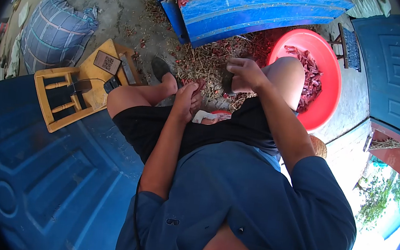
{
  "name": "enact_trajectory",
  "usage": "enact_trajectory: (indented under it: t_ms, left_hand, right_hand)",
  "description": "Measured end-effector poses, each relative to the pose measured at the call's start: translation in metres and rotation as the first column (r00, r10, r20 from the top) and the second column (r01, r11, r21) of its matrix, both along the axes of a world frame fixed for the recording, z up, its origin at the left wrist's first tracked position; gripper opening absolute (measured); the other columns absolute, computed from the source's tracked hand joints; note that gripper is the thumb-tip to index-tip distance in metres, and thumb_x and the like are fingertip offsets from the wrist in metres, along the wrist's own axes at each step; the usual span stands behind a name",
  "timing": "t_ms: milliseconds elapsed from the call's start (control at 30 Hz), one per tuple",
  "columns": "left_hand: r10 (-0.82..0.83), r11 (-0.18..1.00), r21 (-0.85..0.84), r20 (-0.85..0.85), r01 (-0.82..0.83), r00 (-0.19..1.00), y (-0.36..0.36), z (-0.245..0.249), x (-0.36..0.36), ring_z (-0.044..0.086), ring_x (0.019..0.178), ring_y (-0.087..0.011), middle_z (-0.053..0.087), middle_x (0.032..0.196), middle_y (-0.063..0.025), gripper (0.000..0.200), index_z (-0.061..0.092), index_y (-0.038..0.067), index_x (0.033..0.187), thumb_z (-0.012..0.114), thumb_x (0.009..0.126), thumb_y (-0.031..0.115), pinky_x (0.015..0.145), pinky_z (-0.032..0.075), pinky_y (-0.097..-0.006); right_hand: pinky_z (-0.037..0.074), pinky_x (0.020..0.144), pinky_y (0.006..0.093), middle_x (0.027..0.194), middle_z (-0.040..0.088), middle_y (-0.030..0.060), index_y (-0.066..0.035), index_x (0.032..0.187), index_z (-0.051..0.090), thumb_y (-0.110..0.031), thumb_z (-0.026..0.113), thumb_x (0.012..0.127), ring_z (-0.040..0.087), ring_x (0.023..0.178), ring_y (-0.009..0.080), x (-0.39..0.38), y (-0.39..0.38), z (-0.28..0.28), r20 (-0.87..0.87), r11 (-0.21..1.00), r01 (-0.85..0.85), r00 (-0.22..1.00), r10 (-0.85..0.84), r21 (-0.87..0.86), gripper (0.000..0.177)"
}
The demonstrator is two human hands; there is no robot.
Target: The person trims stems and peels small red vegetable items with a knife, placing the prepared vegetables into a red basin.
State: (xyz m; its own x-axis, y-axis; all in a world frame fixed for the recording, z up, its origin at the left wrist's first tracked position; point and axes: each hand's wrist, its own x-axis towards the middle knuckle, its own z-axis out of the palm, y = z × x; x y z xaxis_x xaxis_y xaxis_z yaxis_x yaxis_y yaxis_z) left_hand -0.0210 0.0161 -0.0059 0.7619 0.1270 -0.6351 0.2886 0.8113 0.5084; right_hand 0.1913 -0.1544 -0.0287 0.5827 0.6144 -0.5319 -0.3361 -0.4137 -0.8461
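My left hand point(188, 100) is over my left thigh, its fingers curled in. Whatever it may hold is hidden by the fingers. By my right knee, my right hand point(247, 73) is raised with the fingers stretched to the left and a small gap between them; nothing shows in it. Past that knee stands a large red basin point(328, 102) with many dark red dried chilli peppers point(312, 80) inside. Between my thighs, a whitish and red item point(205, 117) is partly covered by my shorts.
Stems and red scraps point(199, 64) litter the floor before my feet. Ahead is a blue metal trough-like body point(265, 14). At left are a wooden chair point(61, 96) bearing a card with a printed code point(107, 62), and a stuffed checked sack point(56, 29).
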Motion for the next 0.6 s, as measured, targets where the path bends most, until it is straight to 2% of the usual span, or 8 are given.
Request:
enact_trajectory:
  t_ms: [100,133,267,400,467,533,567,600]
  left_hand:
    - [0.010,0.999,-0.035,0.018,-0.009,1.000,-0.001,-0.004,0.001,0.031,0.041,-0.0045,0.037,0.055,0.0078,0.018,0.060,0.010,0.094,0.050,0.097,0.025,0.038,0.025,-0.0217]
    - [0.005,0.999,-0.032,0.019,-0.004,1.000,-0.001,-0.006,-0.002,0.031,0.041,-0.0045,0.037,0.055,0.0078,0.018,0.060,0.010,0.094,0.050,0.097,0.025,0.038,0.025,-0.0217]
    - [0.067,0.998,0.020,-0.018,-0.067,0.998,-0.002,-0.004,0.005,0.033,0.045,-0.0046,0.037,0.059,0.0067,0.012,0.053,0.014,0.090,0.052,0.097,0.023,0.040,0.024,-0.0217]
    - [0.021,1.000,-0.012,0.047,-0.020,0.999,-0.004,0.004,0.007,0.033,0.046,-0.0050,0.039,0.062,0.0060,0.011,0.053,0.013,0.091,0.052,0.097,0.023,0.041,0.025,-0.0218]
    - [0.015,1.000,-0.026,0.088,-0.013,0.996,-0.010,0.025,0.013,0.034,0.047,-0.0045,0.041,0.063,0.0058,0.010,0.058,0.009,0.096,0.053,0.096,0.018,0.042,0.026,-0.0207]
    - [-0.031,0.999,0.030,0.055,0.030,0.998,-0.009,0.023,0.011,0.035,0.047,-0.0041,0.042,0.063,0.0059,0.011,0.060,0.007,0.099,0.054,0.095,0.015,0.042,0.026,-0.0204]
    - [-0.086,0.993,0.087,0.019,0.084,0.996,-0.009,0.021,0.012,0.036,0.048,-0.0037,0.043,0.063,0.0060,0.014,0.062,0.005,0.102,0.055,0.094,0.013,0.043,0.027,-0.0202]
    - [-0.076,0.994,0.080,0.029,0.074,0.997,-0.008,0.014,0.010,0.036,0.048,-0.0037,0.043,0.063,0.0060,0.014,0.062,0.005,0.102,0.055,0.094,0.013,0.043,0.027,-0.0202]
  right_hand:
    - [0.053,0.071,0.0323,0.100,0.067,0.0079,0.000,0.128,0.059,-0.036,0.072,0.087,0.063,0.086,0.0131,-0.013,0.008,0.012,0.095,0.972,-0.165,0.979,0.182,-0.166,0.056]
    - [0.053,0.064,0.0307,0.097,0.066,0.0074,-0.004,0.127,0.062,-0.040,0.074,0.085,0.062,0.079,0.0121,-0.029,0.020,0.055,-0.109,0.986,-0.126,0.988,0.114,-0.111,0.057]
    - [0.052,0.071,0.0262,0.101,0.068,0.0039,-0.004,0.120,0.065,-0.027,0.071,0.091,0.062,0.090,0.0088,-0.073,0.046,0.058,-0.036,0.953,-0.282,0.957,0.288,0.108,0.037]
    - [0.052,0.076,0.0264,0.100,0.069,0.0034,-0.003,0.116,0.068,-0.018,0.071,0.091,0.062,0.091,0.0088,-0.061,0.046,0.045,0.161,0.932,-0.324,0.941,0.298,0.166,0.029]
    - [0.051,0.082,0.0266,0.099,0.070,0.0031,-0.003,0.111,0.069,-0.013,0.072,0.089,0.062,0.092,0.0083,-0.048,0.033,0.072,0.150,0.964,-0.228,0.967,0.208,0.135,0.024]
    - [0.051,0.079,0.0260,0.097,0.069,0.0022,-0.002,0.107,0.069,-0.011,0.072,0.089,0.062,0.089,0.0076,-0.024,0.013,0.101,0.203,0.951,0.035,0.974,-0.102,0.308,0.020]
    - [0.051,0.076,0.0251,0.095,0.069,0.0016,-0.003,0.104,0.069,-0.009,0.071,0.089,0.062,0.084,0.0075,-0.004,-0.007,0.126,0.060,0.931,0.250,0.960,-0.274,0.266,0.016]
    - [0.050,0.071,0.0241,0.093,0.068,0.0019,-0.004,0.103,0.068,-0.006,0.069,0.090,0.061,0.080,0.0079,0.012,-0.021,0.162,0.264,0.901,0.377,0.866,-0.425,0.215,0.013]
